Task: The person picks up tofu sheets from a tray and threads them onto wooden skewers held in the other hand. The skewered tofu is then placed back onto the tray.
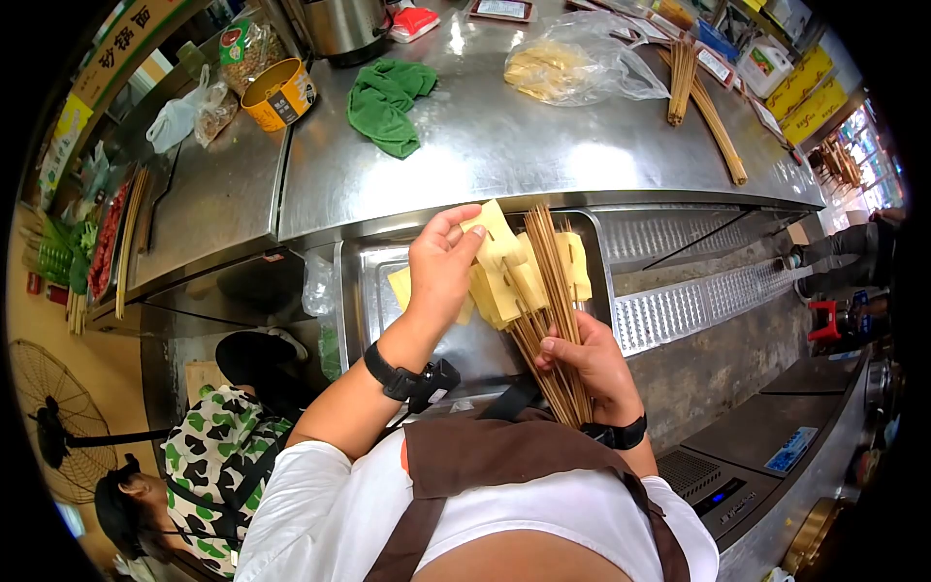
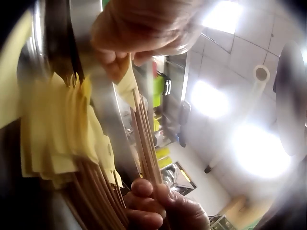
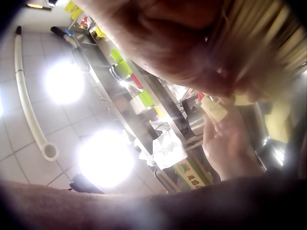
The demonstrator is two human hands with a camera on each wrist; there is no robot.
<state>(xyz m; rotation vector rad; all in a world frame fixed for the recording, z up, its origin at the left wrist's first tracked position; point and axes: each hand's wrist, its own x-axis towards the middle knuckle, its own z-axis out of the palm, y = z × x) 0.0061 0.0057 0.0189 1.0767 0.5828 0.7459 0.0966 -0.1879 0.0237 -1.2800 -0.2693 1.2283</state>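
My left hand [image 1: 441,272] pinches a pale yellow tofu-skin sheet [image 1: 495,221] between thumb and fingers, at the tip end of the bamboo skewers. A thick bundle of skewers [image 1: 555,281] is gripped in my right hand [image 1: 596,364], the thumb lying across them. Several folded tofu sheets [image 2: 53,129] are threaded in a row on skewer tips, as the left wrist view shows. There the pinched sheet [image 2: 127,86] meets the tips of a few skewers [image 2: 146,139]. Both hands are over a steel tray [image 1: 341,291], where more yellow sheet [image 1: 400,283] lies at the left.
Beyond the tray runs a steel counter [image 1: 485,155] with a green cloth [image 1: 388,102], an orange tub [image 1: 278,94], a plastic bag of yellow food [image 1: 553,73] and loose skewer bundles [image 1: 683,82]. A person in a patterned top [image 1: 218,446] is at the left, near a fan [image 1: 58,422].
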